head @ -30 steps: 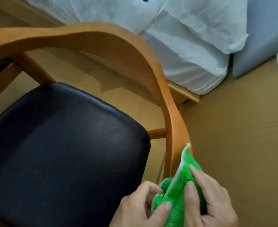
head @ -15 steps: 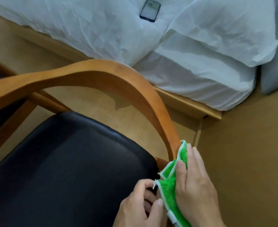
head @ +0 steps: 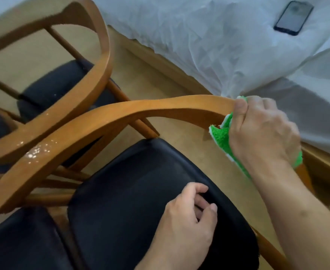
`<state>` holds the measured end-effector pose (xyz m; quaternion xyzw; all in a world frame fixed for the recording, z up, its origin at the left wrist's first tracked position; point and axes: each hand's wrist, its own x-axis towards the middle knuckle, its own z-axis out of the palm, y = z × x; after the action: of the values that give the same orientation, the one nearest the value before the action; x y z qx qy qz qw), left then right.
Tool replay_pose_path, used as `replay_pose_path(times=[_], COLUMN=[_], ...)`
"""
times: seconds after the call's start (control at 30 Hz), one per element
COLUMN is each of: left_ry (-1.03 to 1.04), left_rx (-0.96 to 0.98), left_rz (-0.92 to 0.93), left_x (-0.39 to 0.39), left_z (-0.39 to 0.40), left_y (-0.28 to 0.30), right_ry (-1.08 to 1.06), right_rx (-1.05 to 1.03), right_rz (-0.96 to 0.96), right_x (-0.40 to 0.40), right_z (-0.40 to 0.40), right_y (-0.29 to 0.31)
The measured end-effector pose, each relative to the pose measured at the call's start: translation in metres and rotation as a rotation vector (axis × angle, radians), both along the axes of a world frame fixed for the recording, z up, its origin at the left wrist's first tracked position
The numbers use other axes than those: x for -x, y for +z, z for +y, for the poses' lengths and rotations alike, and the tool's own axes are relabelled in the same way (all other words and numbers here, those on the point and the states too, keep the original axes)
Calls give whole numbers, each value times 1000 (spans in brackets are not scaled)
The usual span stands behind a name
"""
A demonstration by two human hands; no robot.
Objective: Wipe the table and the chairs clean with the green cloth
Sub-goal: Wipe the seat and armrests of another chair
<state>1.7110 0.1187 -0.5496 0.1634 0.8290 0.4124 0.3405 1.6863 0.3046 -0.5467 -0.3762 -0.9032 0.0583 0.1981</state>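
Note:
My right hand (head: 261, 133) grips the green cloth (head: 221, 138) wrapped around the right bend of the near chair's curved wooden back rail (head: 140, 112). The thumb presses on top of the rail. My left hand (head: 187, 217) hovers over the black padded seat (head: 137, 191) of that chair, fingers loosely curled and holding nothing. White specks lie on the rail's left part (head: 35, 152).
A second wooden chair (head: 100, 55) with a black seat stands behind at the left, its rail crossing the near one. A third black seat (head: 20, 240) shows at bottom left. A bed with white sheets (head: 209, 45) and a phone (head: 293, 17) lies to the right.
My right hand has slid the cloth up from the chair's right upright to the top bend of the rail. My left hand has let go of the cloth and dropped over the seat.

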Motion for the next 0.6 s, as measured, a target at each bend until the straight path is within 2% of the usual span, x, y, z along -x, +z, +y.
replay_pose_path(times=[0.3, 0.43, 0.6], left_ry=[199, 286, 425], left_rx=[61, 70, 94], left_rz=[90, 146, 220], left_x=[90, 115, 137], left_z=[-75, -130, -202], left_y=[-2, -9, -23], right_ry=[189, 271, 254], right_rx=[-160, -86, -2], right_rz=[-299, -262, -149], right_x=[115, 157, 193], right_z=[-47, -88, -125], right_y=[-21, -42, -55])
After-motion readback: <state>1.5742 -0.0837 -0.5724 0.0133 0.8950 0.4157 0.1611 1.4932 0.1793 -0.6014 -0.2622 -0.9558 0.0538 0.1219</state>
